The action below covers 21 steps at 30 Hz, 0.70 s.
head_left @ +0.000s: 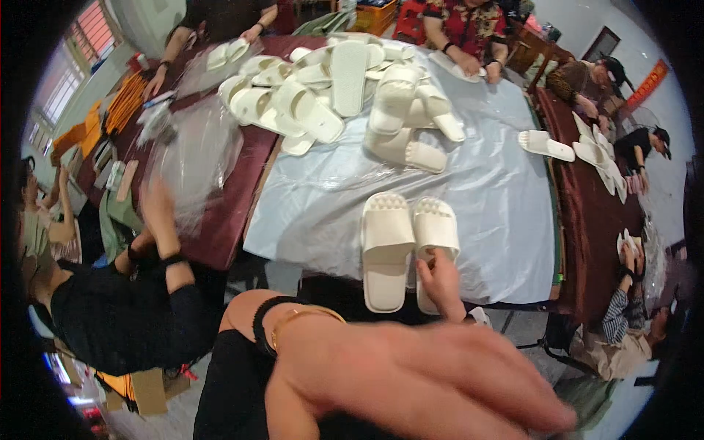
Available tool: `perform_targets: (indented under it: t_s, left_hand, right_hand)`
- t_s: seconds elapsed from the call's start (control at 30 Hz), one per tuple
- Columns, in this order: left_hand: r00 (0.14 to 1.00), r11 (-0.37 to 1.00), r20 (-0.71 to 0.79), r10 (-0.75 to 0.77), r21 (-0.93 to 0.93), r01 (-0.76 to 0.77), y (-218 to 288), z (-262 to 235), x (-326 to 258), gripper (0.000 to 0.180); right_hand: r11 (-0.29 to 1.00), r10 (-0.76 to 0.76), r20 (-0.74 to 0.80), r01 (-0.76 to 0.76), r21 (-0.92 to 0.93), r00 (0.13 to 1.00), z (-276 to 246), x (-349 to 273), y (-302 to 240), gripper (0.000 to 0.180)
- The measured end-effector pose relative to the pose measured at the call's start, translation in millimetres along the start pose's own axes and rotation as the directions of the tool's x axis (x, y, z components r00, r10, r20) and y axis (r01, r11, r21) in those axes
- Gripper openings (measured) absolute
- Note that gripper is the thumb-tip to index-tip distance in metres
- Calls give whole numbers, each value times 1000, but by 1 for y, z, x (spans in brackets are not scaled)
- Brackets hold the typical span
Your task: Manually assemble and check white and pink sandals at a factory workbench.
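Observation:
A pair of cream slippers lies side by side at the near edge of the covered table, toes pointing away from me. My right hand (442, 283) pinches the right slipper (438, 224) at the opening of its strap, with part of the sole hidden behind the hand. Beside it rests the left slipper (386, 253), untouched. Large in the foreground, my left hand (433, 374) reaches across to the right, slightly blurred. Its fingers are stretched out and I see nothing in them. A gold bracelet and a black band circle that wrist.
A heap of cream slippers (348, 77) covers the table's far side. Pale plastic sheeting (491, 213) lies under the pair. Clear plastic bags (194, 154) lie on the dark red table at left, near a co-worker's arm (165, 227). Other people work around the tables.

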<state>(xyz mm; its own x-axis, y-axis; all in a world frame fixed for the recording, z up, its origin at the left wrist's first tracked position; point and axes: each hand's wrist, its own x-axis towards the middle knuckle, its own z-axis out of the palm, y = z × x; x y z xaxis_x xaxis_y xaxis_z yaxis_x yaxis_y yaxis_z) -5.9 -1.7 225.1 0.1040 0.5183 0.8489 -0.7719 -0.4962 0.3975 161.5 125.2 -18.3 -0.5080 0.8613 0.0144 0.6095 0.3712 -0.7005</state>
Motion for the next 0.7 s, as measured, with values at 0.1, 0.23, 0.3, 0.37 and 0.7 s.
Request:
perform_targets:
  t_s: [0.1,0.23,0.3,0.37,0.7]
  left_hand:
    - [998,998,-36,-55,-30,54,9,2,-3,60]
    - [988,979,-13,-152,-141,149,14,9,-4,64]
    - [980,958,9,-198,-210,195,15,9,-2,66]
    - [970,930,33,-242,-276,242,17,13,-4,68]
    - [888,693,202,-414,-562,451,15,16,6,78]
  right_hand:
    - [993,19,-17,-20,-113,1000,2,6,-8,40]
    - [957,-49,-72,26,-288,996,16,15,0,50]
    - [944,-10,-58,-10,-330,998,17,19,-2,52]
    - [928,29,-44,-44,-370,999,20,20,-8,54]
    - [947,19,-84,-44,-318,996,27,18,-15,52]
